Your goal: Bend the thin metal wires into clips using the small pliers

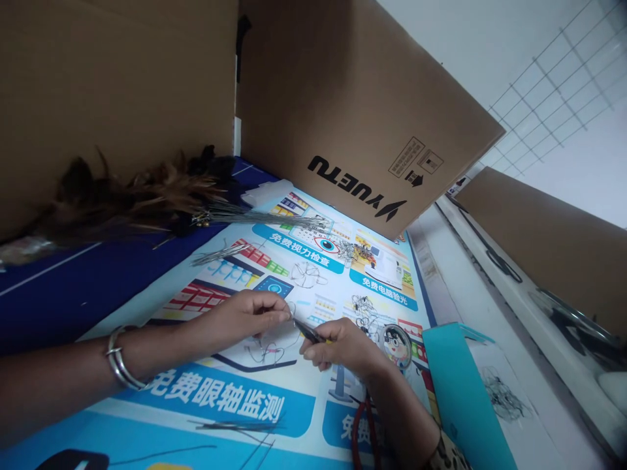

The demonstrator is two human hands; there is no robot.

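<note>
My left hand (pixel 257 313) is closed, its thumb and forefinger pinching a thin wire (pixel 292 305) that curves up between my hands. My right hand (pixel 343 346) is wrapped round a small pair of pliers (pixel 308 331), with yellow showing at the grip. The pliers' jaws point left and meet the wire close to my left fingertips; whether they grip it is too small to tell. Just below my hands lies a bent wire shape (pixel 267 352) on the printed poster (pixel 304 401). Bent wire pieces (pixel 362 310) are beyond my right hand.
A long wire bundle (pixel 269 215) and brown feathers (pixel 147 189) lie at the far left. Loose straight wires (pixel 235 426) and red handles (pixel 365 434) are near the front. A cardboard box (pixel 353 98) stands behind; a teal box (pixel 465 398) and tangled wire (pixel 504 393) are at right.
</note>
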